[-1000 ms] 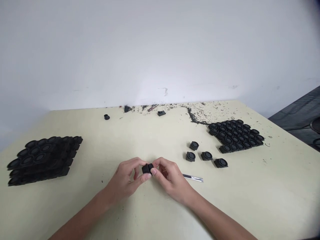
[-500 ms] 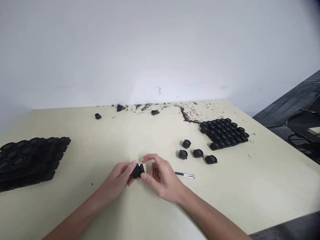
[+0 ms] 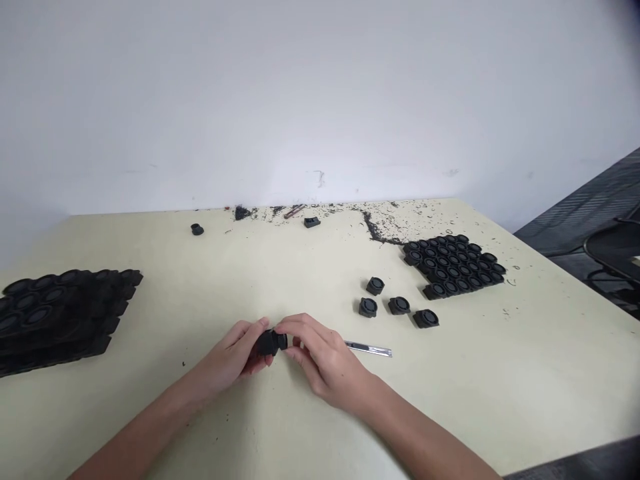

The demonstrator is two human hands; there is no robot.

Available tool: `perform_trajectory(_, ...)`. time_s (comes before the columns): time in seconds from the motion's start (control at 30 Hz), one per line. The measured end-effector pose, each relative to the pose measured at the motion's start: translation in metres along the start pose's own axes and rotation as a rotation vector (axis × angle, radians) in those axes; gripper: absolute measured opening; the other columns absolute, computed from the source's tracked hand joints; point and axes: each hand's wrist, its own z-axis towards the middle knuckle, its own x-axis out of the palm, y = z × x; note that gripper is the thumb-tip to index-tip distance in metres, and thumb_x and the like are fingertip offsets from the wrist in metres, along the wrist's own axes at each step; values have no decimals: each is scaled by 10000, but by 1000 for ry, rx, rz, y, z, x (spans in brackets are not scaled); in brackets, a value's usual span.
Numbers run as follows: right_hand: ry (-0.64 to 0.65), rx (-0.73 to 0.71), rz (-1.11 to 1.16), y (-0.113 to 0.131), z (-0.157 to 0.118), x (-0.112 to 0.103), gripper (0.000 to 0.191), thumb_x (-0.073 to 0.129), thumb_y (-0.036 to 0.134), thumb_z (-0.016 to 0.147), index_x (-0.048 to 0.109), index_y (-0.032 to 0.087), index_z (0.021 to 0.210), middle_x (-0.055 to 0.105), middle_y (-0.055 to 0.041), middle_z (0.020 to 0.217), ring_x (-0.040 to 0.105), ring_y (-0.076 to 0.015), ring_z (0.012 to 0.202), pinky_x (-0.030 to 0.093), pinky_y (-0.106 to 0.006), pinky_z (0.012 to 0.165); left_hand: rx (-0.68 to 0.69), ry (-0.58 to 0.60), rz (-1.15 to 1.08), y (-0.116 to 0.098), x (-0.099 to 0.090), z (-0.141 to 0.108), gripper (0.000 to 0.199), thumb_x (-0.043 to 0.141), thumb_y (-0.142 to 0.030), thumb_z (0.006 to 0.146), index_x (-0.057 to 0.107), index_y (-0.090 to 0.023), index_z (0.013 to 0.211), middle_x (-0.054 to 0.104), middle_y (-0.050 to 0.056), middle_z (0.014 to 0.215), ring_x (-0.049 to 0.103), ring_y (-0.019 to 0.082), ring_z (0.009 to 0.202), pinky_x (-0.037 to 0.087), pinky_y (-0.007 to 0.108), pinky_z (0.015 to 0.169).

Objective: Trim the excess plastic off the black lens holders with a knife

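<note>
1. Head view, left hand: the left hand is curled and closed, fingers and thumb gripping the left end of a small black moulded part.
2. Head view, right hand: the right hand is also nearly closed, its fingers reaching over the part's right end. The part sits between both hands, just above the counter.
3. Holding it close to the counter with both hands, as here, looks like a steady way to work such a small piece.
4. Right of the right hand lies a slim utility knife, just beside the fingers. Farther right are four loose square parts and a moulded sheet of round-recessed parts.
5. Well left of the left hand lies a stack of similar sheets. Beyond both hands, black shavings are scattered.
</note>
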Motion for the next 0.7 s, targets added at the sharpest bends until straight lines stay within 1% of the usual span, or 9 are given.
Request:
perform_trajectory(0.13, -18, -50, -48, 6, 0, 4, 359, 412, 77, 972, 455, 193, 1309, 525, -86, 1287, 509, -119, 1186, 480, -245, 995, -73, 9, 20, -6, -1, -3, 452, 513, -625, 874, 484, -175, 846, 515, -36, 579, 339, 74, 460, 233, 202, 435)
perform_trajectory(0.2, -43, -13, -30, 8, -1, 6, 357, 479, 130, 955, 452, 195, 1305, 523, -88, 1278, 520, -131, 1162, 488, -262, 974, -70, 0, 12, -4, -1, -1, 458, 498, -637, 875, 477, -180, 865, 503, -46, 567, 320, 70, 431, 225, 203, 411)
perform_trajectory(0.3, -109, 153, -24, 8, -3, 11, 404, 589, 309, 932, 453, 206, 1299, 591, -63, 1146, 573, -134, 961, 503, -284, 833, -37, -8, 7, 2, -2, 1, 463, 500, -646, 871, 472, -184, 883, 495, -55, 563, 322, 72, 415, 241, 205, 392)
perform_trajectory(0.37, -112, 233, -47, 6, -4, 15, 288, 556, 366, 963, 517, 205, 1198, 628, -21, 945, 561, -113, 783, 470, -259, 700, -16, 31, 38, 5, -3, 2, 464, 496, -640, 881, 482, -176, 870, 481, -56, 552, 335, 72, 421, 262, 201, 395)
perform_trajectory(0.43, -92, 239, -54, 4, -5, 16, 204, 518, 362, 989, 555, 200, 1108, 606, 6, 800, 533, -98, 694, 433, -235, 630, -1, 66, 65, 7, -4, 2, 475, 476, -642, 894, 495, -168, 866, 462, -59, 534, 334, 71, 419, 282, 199, 398)
perform_trajectory(0.5, -75, 191, -46, 3, -4, 14, 203, 526, 320, 986, 547, 201, 1149, 618, -2, 860, 539, -90, 722, 454, -222, 654, 1, 59, 58, 8, -4, 2, 472, 474, -640, 898, 496, -169, 878, 454, -65, 524, 338, 74, 417, 303, 199, 397)
perform_trajectory(0.6, -53, 42, -77, 3, -3, 10, 301, 502, 189, 978, 485, 191, 1278, 603, -62, 1131, 568, -108, 970, 510, -226, 826, -14, 25, -2, 8, -4, 4, 446, 516, -624, 884, 469, -180, 872, 463, -69, 524, 360, 79, 416, 319, 201, 392)
perform_trajectory(0.63, -50, -9, -102, 4, -3, 9, 325, 480, 145, 976, 472, 182, 1299, 582, -80, 1189, 558, -117, 1041, 513, -232, 871, -17, 22, -27, 8, -4, 5, 446, 523, -625, 879, 461, -184, 862, 464, -69, 520, 357, 80, 408, 313, 203, 383)
perform_trajectory(0.7, -59, -70, -152, 4, -3, 7, 354, 448, 86, 968, 468, 172, 1310, 558, -100, 1226, 545, -123, 1097, 513, -234, 894, -21, 15, -64, 9, -3, 7, 455, 523, -635, 873, 449, -188, 835, 455, -68, 506, 339, 79, 388, 296, 205, 363)
